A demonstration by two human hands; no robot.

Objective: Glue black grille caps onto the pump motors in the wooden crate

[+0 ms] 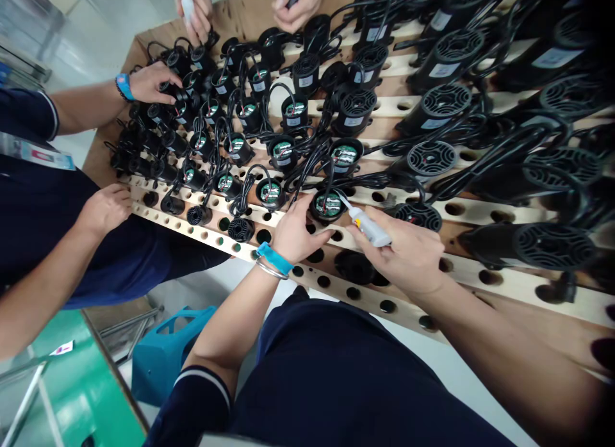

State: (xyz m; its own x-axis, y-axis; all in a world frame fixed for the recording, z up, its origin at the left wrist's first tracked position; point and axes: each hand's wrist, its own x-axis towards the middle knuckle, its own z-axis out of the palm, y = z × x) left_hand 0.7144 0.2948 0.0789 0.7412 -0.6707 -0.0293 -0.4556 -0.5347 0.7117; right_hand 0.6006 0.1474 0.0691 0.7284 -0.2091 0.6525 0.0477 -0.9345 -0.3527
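In my right hand is a small white squeeze bottle with a thin nozzle, its tip at the rim of a round black housing. That housing is open on top, and a green circuit board and wires show inside it. My left hand, wearing a blue band and a bracelet, lies beside the housing with thumb and fingers spread. Its fingertips are at the housing's left side; whether they press on it I cannot tell. Similar open housings with green boards stand to the left and behind.
The housings sit in a wooden crate with light perforated slats. Black cables loop between them. Housings with patterned grille tops fill the right. Co-workers' hands reach in from left and top. A blue stool stands below left.
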